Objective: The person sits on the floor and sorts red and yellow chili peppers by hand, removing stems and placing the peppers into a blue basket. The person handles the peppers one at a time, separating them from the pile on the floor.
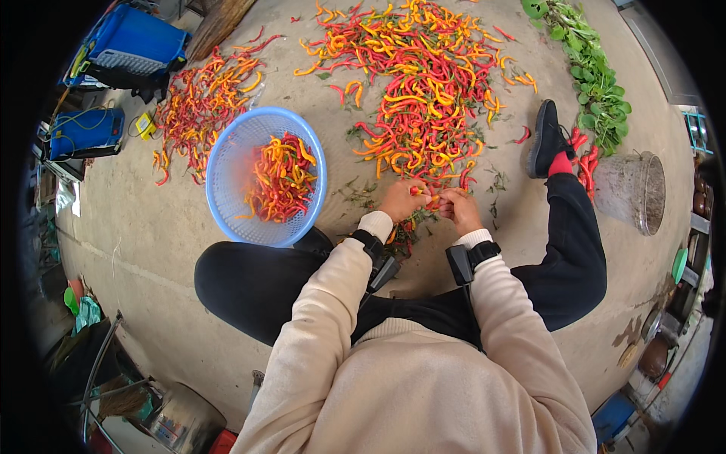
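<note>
My left hand [399, 202] has its fingers closed around red and orange chili peppers [418, 191]. An orange-red chili [435, 198] spans the small gap to my right hand [466, 212], whose fingertips pinch its end. Just beyond both hands spreads a large pile of red, orange and yellow chilies [425, 102] on the concrete floor. Green stems and a few chilies [404, 235] lie below my hands, between my legs. At the left, a blue plastic colander basket [227, 170] leans tilted with a heap of stemless-looking chilies [283, 179] inside.
Behind the basket lies a second chili pile [207, 96], near blue backpack-like containers [133, 42] and a log [218, 25]. Leafy greens [595, 85], red chilies or red objects [587, 164] and a dirty bucket [632, 190] are beyond my right foot [545, 139].
</note>
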### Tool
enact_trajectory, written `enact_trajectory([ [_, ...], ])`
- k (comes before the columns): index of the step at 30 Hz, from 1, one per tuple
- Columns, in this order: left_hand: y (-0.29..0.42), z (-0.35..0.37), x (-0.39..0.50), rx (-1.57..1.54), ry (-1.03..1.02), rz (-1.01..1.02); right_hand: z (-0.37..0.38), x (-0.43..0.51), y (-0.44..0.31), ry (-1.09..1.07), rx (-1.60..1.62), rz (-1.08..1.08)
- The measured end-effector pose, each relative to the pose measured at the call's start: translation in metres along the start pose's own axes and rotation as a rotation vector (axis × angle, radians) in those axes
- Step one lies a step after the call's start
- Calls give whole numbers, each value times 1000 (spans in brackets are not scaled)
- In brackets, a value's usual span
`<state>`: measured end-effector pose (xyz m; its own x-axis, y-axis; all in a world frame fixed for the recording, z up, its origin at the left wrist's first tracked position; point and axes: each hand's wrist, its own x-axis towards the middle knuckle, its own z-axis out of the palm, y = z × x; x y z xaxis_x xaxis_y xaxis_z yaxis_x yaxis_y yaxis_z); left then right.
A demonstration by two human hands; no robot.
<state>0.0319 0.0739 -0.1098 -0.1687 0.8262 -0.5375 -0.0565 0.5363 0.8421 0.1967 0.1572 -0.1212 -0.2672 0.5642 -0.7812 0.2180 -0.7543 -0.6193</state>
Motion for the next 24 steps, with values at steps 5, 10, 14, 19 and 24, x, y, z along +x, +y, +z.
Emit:
enact_trajectory([
  [5,0,2,-1,190,33,141,16,-8,-15,-154,44,65],
  [10,3,2,-1,266,17,188,14,-4,-16,-196,-106,-41],
  [14,1,4,1,193,36,173,23,-1,-9,-60,-375,-501],
  [19,2,-6,2,-142,-35,-146,21,8,5,225,-529,-804],
  [24,7,-20,2,-469,-24,-210,-15,10,4,-492,-839,-148],
])
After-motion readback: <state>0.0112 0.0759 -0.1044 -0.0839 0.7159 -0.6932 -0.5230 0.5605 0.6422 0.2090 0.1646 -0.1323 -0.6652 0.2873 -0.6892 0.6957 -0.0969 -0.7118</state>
